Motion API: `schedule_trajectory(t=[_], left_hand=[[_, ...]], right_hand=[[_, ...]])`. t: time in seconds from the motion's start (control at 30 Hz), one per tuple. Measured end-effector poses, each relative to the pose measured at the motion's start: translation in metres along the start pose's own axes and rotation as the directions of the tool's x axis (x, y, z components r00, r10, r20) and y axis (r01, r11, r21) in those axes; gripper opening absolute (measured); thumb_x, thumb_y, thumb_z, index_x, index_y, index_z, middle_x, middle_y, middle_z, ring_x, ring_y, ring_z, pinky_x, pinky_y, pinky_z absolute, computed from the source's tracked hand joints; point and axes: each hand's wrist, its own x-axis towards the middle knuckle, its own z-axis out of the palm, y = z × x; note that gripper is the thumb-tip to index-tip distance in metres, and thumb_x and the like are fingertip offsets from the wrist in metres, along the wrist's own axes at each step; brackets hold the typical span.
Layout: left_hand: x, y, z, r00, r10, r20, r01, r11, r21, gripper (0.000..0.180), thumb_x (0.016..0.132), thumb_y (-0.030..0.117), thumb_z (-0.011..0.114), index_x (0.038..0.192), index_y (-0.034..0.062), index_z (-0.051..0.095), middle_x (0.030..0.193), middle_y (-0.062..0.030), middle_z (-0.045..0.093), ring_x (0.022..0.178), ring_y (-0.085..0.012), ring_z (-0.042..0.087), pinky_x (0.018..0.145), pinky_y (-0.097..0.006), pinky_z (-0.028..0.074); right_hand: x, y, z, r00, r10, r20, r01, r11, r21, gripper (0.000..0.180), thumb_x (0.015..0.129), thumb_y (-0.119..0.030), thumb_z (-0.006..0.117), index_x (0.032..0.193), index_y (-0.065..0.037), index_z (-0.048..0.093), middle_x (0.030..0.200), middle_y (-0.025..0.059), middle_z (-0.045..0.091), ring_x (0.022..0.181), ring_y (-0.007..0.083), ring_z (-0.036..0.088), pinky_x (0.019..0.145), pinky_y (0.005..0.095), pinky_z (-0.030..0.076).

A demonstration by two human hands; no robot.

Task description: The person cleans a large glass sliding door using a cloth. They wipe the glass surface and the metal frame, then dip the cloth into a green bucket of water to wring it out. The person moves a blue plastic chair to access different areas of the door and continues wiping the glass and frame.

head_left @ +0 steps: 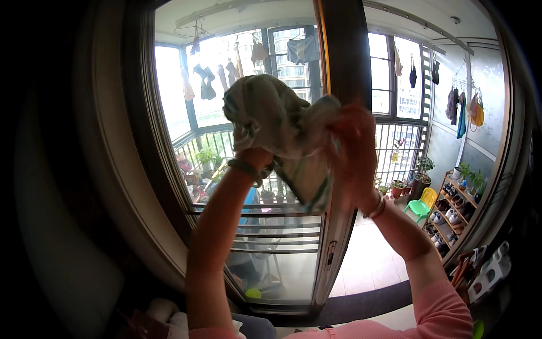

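Observation:
A pale cloth (271,113) with dark green and grey patches is bunched up in front of the glass door. My left hand (254,157) is raised into the bunched cloth and holds it up; the fabric covers its fingers, and a bangle circles the wrist. A looser flap of the cloth hangs down between my hands. My right hand (354,150) is at the cloth's right edge, smeared by motion, so its fingers cannot be made out. A bracelet is on that wrist.
Close in front stands a sliding glass door (282,271) with a dark frame and handle (331,252). Beyond its open side, a balcony has a green and yellow chair (420,206), a shoe rack (451,212), potted plants and hanging laundry (463,110). White folded stools (490,274) stand at right.

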Motion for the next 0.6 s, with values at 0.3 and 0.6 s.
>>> schedule_trajectory(t=[0.3, 0.6], left_hand=[[0.041, -0.017, -0.061, 0.893, 0.161, 0.421, -0.148, 0.987, -0.064, 0.030, 0.086, 0.012, 0.062, 0.116, 0.0067, 0.058, 0.124, -0.0170, 0.058, 0.114, -0.0301, 0.059, 0.089, -0.039, 0.051], [-0.013, 0.027, -0.042, 0.978, 0.149, -0.149, -0.074, 0.905, 0.418, 0.052, 0.082, 0.040, 0.073, 0.126, 0.0178, 0.059, 0.118, -0.0143, 0.059, 0.103, -0.0350, 0.060, 0.090, -0.047, 0.047]], right_hand=[[0.060, 0.023, 0.045, 0.796, -0.448, 0.406, 0.597, 0.477, -0.645, 0.046, 0.080, -0.026, 0.069, 0.125, -0.032, 0.062, 0.146, 0.0011, 0.044, 0.123, 0.0312, 0.050, 0.096, 0.0550, 0.036], [0.088, 0.063, 0.037, 0.919, -0.259, 0.298, 0.394, 0.657, -0.643, 0.061, 0.082, -0.015, 0.067, 0.138, -0.016, 0.044, 0.153, 0.0144, 0.030, 0.125, 0.0334, 0.049, 0.102, 0.0559, 0.035]])
